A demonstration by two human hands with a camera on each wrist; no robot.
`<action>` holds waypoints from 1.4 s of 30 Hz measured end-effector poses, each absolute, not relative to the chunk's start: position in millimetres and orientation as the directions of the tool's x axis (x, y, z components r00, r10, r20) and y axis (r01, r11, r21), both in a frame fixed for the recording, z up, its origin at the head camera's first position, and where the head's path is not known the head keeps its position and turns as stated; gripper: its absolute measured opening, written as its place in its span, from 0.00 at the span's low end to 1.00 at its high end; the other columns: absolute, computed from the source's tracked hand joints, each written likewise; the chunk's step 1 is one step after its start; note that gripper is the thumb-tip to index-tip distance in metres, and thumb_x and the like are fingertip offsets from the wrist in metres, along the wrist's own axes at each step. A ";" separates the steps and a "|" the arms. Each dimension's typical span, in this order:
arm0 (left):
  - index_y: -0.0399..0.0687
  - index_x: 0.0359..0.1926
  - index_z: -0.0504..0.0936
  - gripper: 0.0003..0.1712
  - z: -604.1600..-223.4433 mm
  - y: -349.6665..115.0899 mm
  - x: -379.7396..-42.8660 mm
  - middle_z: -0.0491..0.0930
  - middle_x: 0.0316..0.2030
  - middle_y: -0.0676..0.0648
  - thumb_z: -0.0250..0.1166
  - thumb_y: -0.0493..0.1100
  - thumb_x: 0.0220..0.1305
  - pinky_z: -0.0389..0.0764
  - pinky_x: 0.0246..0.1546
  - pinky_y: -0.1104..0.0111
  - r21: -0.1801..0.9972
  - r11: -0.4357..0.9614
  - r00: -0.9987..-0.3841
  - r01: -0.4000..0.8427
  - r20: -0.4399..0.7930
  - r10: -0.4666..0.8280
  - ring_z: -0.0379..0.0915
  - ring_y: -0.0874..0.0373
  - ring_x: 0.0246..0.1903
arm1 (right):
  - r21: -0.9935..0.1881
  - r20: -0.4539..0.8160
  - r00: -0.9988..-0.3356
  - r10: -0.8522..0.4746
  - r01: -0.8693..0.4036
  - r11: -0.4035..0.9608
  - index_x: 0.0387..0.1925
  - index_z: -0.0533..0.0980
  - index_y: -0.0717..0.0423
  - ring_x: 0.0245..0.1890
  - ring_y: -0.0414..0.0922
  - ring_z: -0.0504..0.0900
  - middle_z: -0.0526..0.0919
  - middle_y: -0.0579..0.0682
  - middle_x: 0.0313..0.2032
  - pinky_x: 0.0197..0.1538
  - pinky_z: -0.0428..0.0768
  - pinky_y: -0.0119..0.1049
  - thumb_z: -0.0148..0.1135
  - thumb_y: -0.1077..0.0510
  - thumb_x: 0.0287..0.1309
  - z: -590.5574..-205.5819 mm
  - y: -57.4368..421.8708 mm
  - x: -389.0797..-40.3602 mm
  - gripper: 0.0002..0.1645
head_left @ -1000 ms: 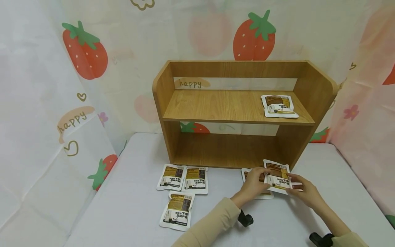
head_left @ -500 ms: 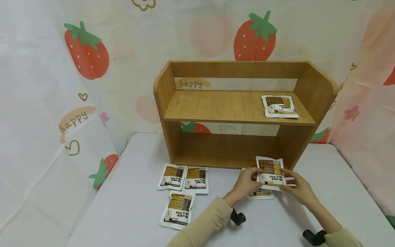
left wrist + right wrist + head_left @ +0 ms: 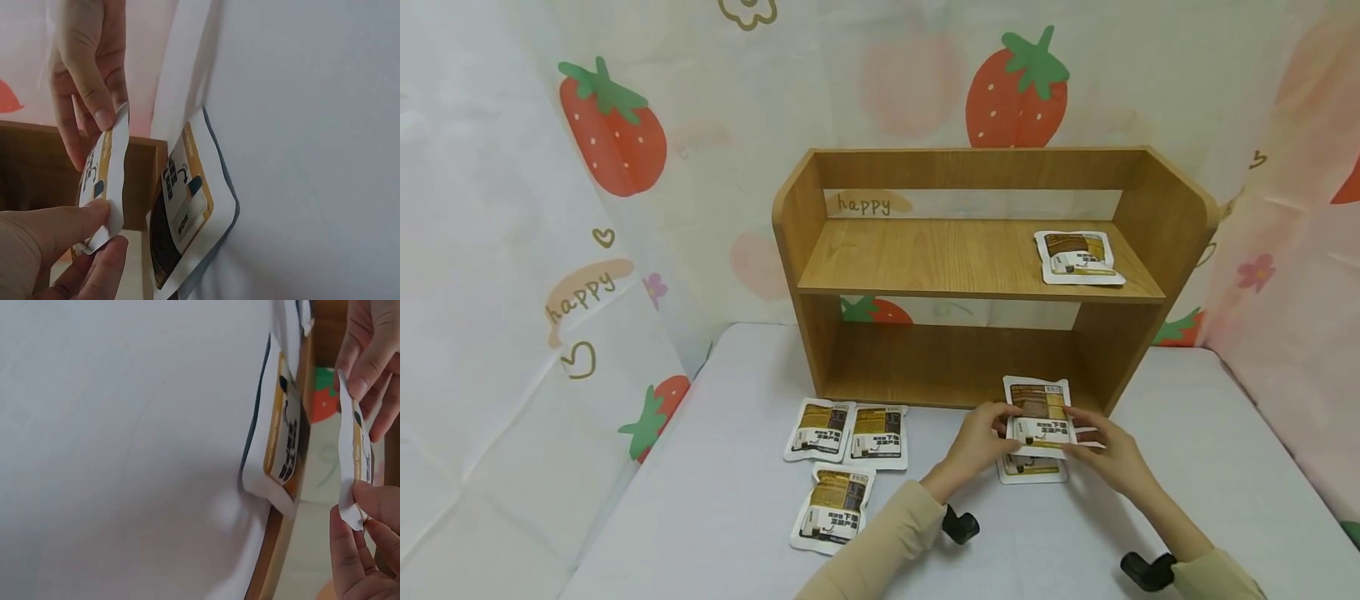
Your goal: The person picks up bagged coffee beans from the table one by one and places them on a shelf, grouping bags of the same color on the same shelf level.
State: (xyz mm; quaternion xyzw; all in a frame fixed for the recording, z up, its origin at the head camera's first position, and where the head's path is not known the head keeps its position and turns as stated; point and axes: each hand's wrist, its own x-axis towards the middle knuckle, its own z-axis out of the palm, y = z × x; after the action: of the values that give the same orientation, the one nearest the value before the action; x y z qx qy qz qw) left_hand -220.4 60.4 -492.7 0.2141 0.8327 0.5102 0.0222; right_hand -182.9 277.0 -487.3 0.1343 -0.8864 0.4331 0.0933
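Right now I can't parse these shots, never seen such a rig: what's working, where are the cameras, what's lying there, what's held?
No machine: a person works bare-handed. The wide picture comes from a head-worn camera looking forward and down; the two close-ups come from a camera on each wrist.

The left hand and right hand pinch one packet by opposite sides, raised off the white table. Another packet lies below it, partly hidden in the wide view. Three more packets lie to the left. Behind, a wooden shelf carries a packet on its upper board.
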 end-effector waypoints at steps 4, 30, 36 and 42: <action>0.42 0.53 0.77 0.27 -494.7 54.0 -221.6 0.76 0.48 0.43 0.70 0.31 0.48 0.73 0.32 0.80 0.865 0.361 -0.906 0.347 0.210 0.367 0.77 0.58 0.37 | -0.749 0.312 -0.937 -0.156 -0.343 0.567 0.56 0.70 0.69 0.37 0.50 0.80 0.77 0.68 0.45 0.36 0.79 0.26 0.68 0.69 0.46 -487.7 271.5 -184.6 0.32; 0.40 0.54 0.77 0.28 -473.1 21.1 -221.8 0.78 0.46 0.43 0.69 0.30 0.49 0.79 0.41 0.68 0.798 0.381 -0.876 0.467 0.361 0.319 0.78 0.50 0.40 | -0.719 0.387 -0.913 -0.129 -0.387 0.577 0.58 0.70 0.63 0.38 0.56 0.80 0.78 0.61 0.42 0.36 0.82 0.33 0.67 0.70 0.46 -475.3 238.0 -192.7 0.33; 0.42 0.55 0.76 0.29 -467.9 16.2 -223.4 0.76 0.47 0.44 0.69 0.29 0.49 0.78 0.36 0.79 0.775 0.380 -0.859 0.505 0.408 0.309 0.75 0.50 0.47 | -0.708 0.419 -0.898 -0.132 -0.415 0.571 0.59 0.69 0.61 0.37 0.52 0.79 0.77 0.57 0.42 0.35 0.82 0.33 0.67 0.71 0.46 -470.4 233.7 -195.6 0.35; 0.43 0.57 0.75 0.28 -461.7 12.7 -224.5 0.74 0.50 0.44 0.67 0.30 0.52 0.77 0.36 0.81 0.790 0.327 -0.850 0.518 0.431 0.303 0.73 0.54 0.50 | -0.670 0.481 -0.866 -0.133 -0.462 0.581 0.59 0.69 0.60 0.37 0.51 0.79 0.78 0.56 0.43 0.36 0.82 0.43 0.67 0.71 0.47 -461.3 229.9 -196.9 0.35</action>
State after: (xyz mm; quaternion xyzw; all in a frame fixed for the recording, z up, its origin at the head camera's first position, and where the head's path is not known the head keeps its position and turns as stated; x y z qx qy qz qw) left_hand -224.5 12.7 -461.7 0.2542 0.8081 0.5213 -0.1030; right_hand -196.9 229.9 -461.3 0.1715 -0.8677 0.4246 0.1935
